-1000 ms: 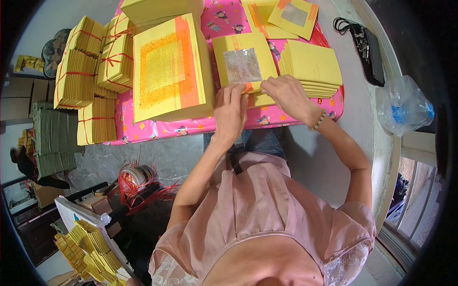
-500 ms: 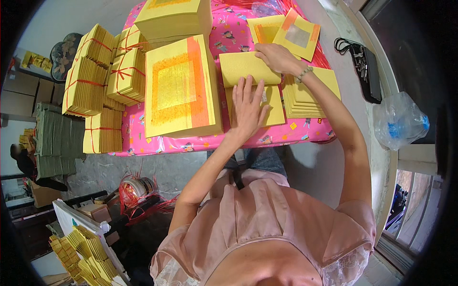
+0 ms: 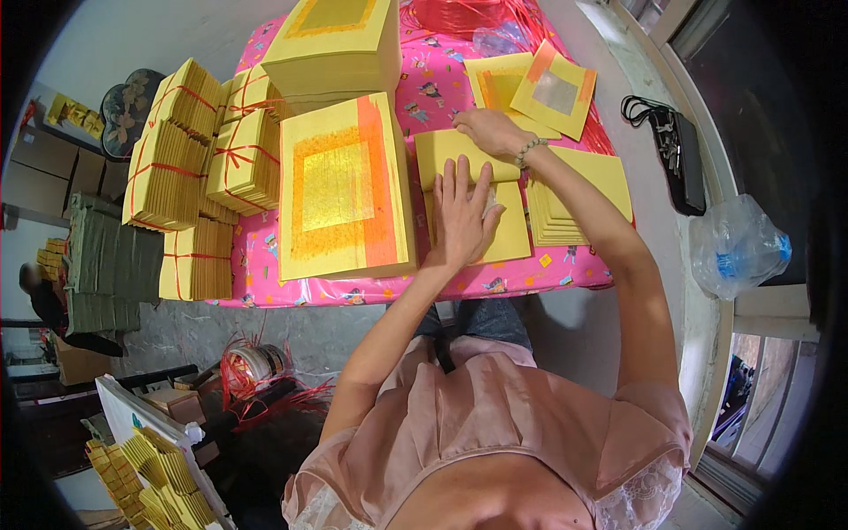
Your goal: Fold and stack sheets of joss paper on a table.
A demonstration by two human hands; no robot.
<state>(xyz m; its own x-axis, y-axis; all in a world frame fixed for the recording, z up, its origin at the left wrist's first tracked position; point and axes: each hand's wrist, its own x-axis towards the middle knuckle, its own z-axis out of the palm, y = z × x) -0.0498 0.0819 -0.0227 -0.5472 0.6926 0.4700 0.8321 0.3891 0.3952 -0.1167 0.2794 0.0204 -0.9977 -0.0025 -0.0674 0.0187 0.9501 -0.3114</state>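
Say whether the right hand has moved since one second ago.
Yes: the right hand has moved away from the person, farther from the near edge of the pink-covered table.

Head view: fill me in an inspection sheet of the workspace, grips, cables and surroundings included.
Surface: pink patterned cover, loaded most heavily on its left side.
Job's things: yellow paper beneath both grips; tall printed stack to its left, smaller yellow stack to its right.
Clutter: red-tied bundles at left; two overlapping printed sheets and a red coil toward the far side.
Grips: left grip flat on the paper, fingers extended; right grip bent at its far part, pinch unclear.
Cables: nothing seen.
Surroundings: black case and clear plastic bag at right; tangled red strands at lower left.
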